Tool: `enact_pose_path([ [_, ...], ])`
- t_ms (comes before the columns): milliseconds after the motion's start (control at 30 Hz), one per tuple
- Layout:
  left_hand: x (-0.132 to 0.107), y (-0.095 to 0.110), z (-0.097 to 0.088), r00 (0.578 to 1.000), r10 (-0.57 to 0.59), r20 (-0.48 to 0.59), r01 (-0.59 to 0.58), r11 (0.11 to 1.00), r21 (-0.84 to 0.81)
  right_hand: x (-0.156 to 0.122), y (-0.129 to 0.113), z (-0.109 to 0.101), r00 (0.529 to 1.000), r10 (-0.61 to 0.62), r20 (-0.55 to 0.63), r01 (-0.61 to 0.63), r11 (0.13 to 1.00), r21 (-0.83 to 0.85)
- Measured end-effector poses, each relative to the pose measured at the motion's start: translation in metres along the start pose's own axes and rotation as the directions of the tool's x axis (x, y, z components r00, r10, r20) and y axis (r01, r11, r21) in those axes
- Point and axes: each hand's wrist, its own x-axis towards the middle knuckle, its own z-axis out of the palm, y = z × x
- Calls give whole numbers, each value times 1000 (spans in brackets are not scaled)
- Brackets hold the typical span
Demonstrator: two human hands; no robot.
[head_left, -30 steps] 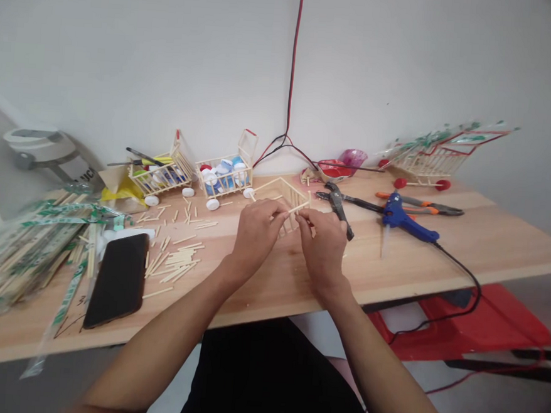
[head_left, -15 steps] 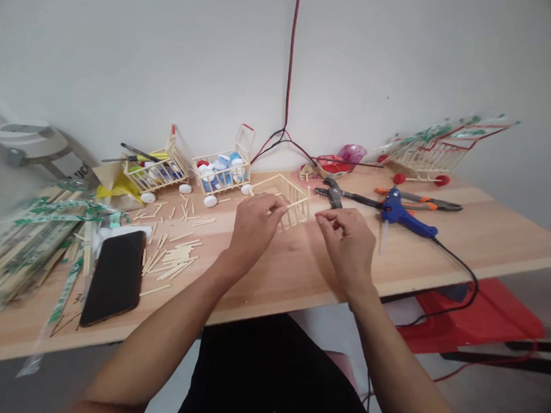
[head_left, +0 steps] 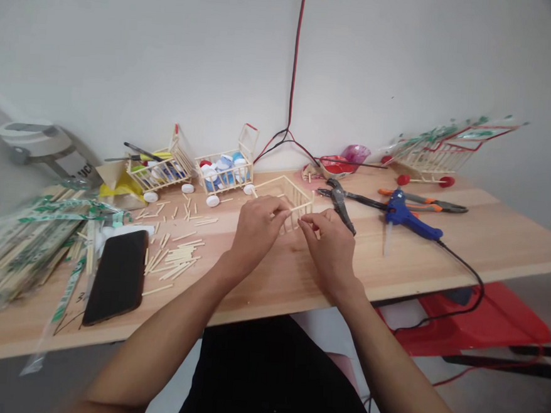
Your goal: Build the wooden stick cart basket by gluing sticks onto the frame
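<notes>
Two hands, left (head_left: pixel 256 230) and right (head_left: pixel 329 251), sit close, left gripping the stick frame (head_left: pixel 299 199), long axis sideways.

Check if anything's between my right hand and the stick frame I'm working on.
Nothing visible stands between them. The fingertips of the right hand are right at the near corner of the stick frame. The pliers lie just beyond the hand, to the right of the frame, outside that gap.
</notes>
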Motion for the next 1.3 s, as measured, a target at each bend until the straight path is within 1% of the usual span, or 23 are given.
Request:
enact_pose_path([
  [200,-1,-3,2,1000,-6,17,5,1000,10,-2,-1,2,999,-32,-2,32,998,-54],
  [467,-3,-1,3,999,-20,36,18,999,50,-3,-2,5,1000,-24,1,24,994,-110],
  [567,-4,0,4,999,-4,44,1,998,65,-5,-3,4,1000,-24,-3,24,992,-121],
  [667,-7,-2,6,998,37,50,-42,992,115,-6,-3,-5,997,-48,-53,45,997,-62],
  [733,-8,-6,7,996,61,65,-70,986,150,-4,0,-17,992,-44,-122,45,999,8],
  [800,-9,-10,7,993,83,79,-96,979,179,0,7,-29,979,7,-202,8,997,74],
  [867,-9,-15,7,991,105,83,-120,971,207,4,16,-37,964,65,-257,-34,992,124],
  [933,-9,-18,6,987,131,89,-147,963,224,6,25,-39,959,98,-266,-56,986,159],
  [1067,-10,-19,4,980,167,109,-187,958,217,3,33,-31,970,132,-205,-89,974,207],
  [1133,-11,-17,-2,985,161,67,-171,965,198,0,34,-27,971,163,-176,-118,963,243],
  [1200,-11,-16,-15,991,127,-37,-120,979,164,-2,35,-27,965,206,-164,-151,944,294],
  [1233,-11,-17,-25,989,105,-103,-90,985,145,-2,36,-28,959,231,-162,-169,930,328],
  [1300,-11,-24,-50,979,3,-205,23,992,123,-3,40,-30,945,287,-158,-200,887,416],
])
